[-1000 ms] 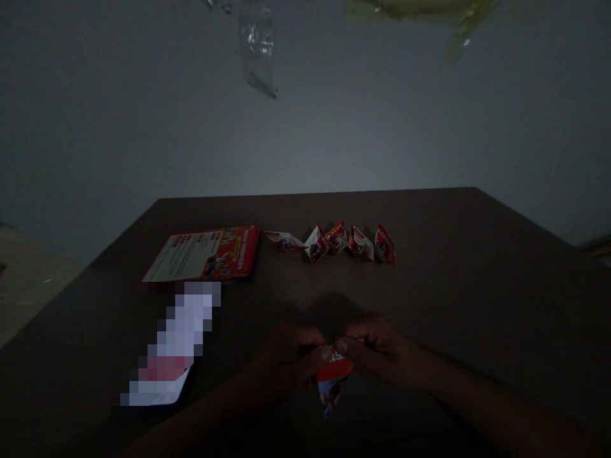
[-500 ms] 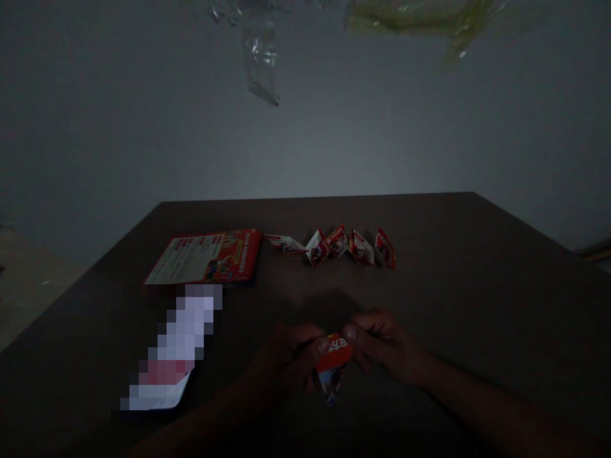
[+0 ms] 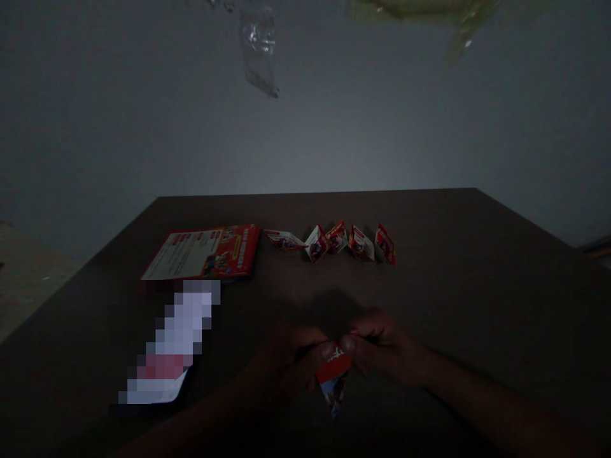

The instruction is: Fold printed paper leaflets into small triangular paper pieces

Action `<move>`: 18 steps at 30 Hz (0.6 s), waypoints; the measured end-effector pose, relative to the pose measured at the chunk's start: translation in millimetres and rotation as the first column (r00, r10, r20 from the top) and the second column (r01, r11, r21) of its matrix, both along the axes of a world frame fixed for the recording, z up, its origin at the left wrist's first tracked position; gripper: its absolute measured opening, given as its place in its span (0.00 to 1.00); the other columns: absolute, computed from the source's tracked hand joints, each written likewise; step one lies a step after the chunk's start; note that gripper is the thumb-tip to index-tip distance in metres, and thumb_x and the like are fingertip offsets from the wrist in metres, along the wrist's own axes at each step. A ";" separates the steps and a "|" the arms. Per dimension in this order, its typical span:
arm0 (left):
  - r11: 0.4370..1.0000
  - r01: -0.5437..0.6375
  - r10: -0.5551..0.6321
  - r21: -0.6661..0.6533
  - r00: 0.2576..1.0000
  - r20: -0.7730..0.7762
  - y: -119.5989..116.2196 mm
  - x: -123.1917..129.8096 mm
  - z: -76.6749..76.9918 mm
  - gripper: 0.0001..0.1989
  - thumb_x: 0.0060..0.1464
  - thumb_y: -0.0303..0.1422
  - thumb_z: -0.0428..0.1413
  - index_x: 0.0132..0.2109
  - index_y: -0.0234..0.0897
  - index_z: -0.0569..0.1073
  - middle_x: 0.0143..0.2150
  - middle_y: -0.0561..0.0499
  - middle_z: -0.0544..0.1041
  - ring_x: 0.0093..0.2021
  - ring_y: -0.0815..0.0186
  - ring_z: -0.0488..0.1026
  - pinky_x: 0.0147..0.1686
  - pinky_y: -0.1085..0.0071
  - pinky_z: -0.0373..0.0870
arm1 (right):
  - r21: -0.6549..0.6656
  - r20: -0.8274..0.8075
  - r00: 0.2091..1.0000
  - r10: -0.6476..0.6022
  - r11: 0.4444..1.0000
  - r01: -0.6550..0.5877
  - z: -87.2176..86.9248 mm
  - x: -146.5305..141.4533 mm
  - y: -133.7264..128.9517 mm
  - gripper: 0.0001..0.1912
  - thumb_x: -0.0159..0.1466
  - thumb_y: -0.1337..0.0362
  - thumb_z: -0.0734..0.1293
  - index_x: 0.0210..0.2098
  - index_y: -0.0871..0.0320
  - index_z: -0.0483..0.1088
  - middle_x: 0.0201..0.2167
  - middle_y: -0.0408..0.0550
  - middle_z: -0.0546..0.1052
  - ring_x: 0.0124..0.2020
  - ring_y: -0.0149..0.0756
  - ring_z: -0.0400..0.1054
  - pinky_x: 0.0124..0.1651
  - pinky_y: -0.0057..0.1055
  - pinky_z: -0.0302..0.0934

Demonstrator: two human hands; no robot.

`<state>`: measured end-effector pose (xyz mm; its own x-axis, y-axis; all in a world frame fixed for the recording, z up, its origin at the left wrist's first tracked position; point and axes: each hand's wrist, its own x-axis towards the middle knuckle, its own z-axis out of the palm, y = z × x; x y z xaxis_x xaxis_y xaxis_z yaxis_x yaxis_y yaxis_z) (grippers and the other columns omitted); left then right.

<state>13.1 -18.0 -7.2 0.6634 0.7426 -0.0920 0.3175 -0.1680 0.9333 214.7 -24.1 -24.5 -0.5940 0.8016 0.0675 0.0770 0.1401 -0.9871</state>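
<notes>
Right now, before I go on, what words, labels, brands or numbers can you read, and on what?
No text reads clearly enough to quote.
Printed piece in the left hand and right hand: white characters, partly covered, unreadable.
Flat red-and-white item: lettering too small and blurred.
Five folded pieces beyond the hands: printing too small.
Phone: screen pixelated, nothing readable.

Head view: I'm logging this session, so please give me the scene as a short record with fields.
Left grip: pinching the printed piece
Right grip: pinching the same piece, opposite side
Piece shape: tapers to a point toward the person
Far row: five small folded pieces, red and white
Left of row: printed box or booklet, lying flat
Nearer left: phone-like slab, face pixelated
Surface: dark table
Light: dim
</notes>
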 end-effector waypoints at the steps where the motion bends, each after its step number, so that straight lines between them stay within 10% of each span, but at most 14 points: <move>1: 1.000 -0.009 0.009 -0.002 1.000 -0.001 0.3 0.0 0.0 0.18 0.59 0.40 0.46 0.28 0.32 0.70 0.17 0.55 0.67 0.18 0.73 0.65 0.20 0.79 0.57 | 0.004 0.002 1.000 0.022 1.000 -0.022 0.5 -0.1 -0.2 0.23 0.66 0.55 0.59 0.19 0.62 0.64 0.14 0.37 0.61 0.16 0.22 0.53 0.19 0.20 0.47; 18: 0.993 -0.065 0.065 -0.100 0.998 -0.002 2.0 1.4 -6.9 0.18 0.58 0.42 0.47 0.30 0.32 0.70 0.20 0.53 0.70 0.17 0.73 0.67 0.17 0.80 0.59 | 0.063 0.075 0.994 0.082 0.994 -0.086 6.4 -0.2 -0.8 0.18 0.67 0.59 0.58 0.31 0.66 0.72 0.16 0.37 0.61 0.16 0.21 0.51 0.19 0.20 0.46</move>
